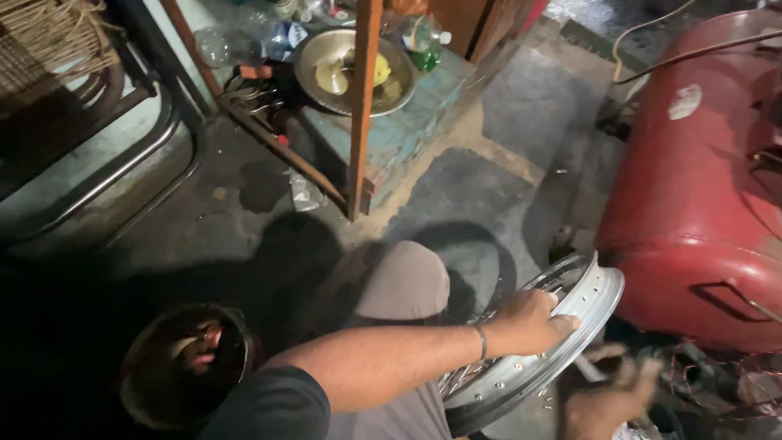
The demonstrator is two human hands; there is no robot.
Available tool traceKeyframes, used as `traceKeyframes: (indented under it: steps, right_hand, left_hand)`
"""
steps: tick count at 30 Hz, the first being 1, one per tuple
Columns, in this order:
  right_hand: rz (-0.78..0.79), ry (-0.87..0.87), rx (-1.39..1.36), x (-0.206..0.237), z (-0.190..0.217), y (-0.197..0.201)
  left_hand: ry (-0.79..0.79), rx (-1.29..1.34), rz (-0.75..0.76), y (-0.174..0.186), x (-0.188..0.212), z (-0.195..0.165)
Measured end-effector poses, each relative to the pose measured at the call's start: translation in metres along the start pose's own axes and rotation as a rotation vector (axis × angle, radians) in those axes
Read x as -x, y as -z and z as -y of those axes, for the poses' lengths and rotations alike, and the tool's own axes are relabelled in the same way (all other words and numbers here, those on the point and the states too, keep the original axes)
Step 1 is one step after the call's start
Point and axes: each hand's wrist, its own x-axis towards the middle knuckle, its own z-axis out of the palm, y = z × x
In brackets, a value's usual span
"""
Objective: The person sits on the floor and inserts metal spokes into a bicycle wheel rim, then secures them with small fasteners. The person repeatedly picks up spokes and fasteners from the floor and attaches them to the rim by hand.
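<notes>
Your left hand point(533, 322) grips the top edge of the rim point(544, 352), fingers curled over it. The rim stands tilted on the floor beside your knee point(405, 281), just next to the red tank point(700, 187). Your right hand point(607, 399) is blurred below the rim; cannot tell its grip. A dark bowl point(183, 364) sits left.

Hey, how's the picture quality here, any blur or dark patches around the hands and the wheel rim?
Head view: the left hand gripping the spoked wheel rim is fairly sharp and lit; the right hand at the bottom is smeared by motion blur; the lower left corner around the dark bowl sinks into deep shadow; the red tank shows soft glare.
</notes>
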Motion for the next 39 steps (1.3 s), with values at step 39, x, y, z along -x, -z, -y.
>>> traceKeyframes:
  steps: [39]
  right_hand:
    - [0.08,-0.35,0.208,0.092,-0.044,0.015]
  left_hand:
    - [0.094,0.033,0.104,0.034,0.005,-0.022]
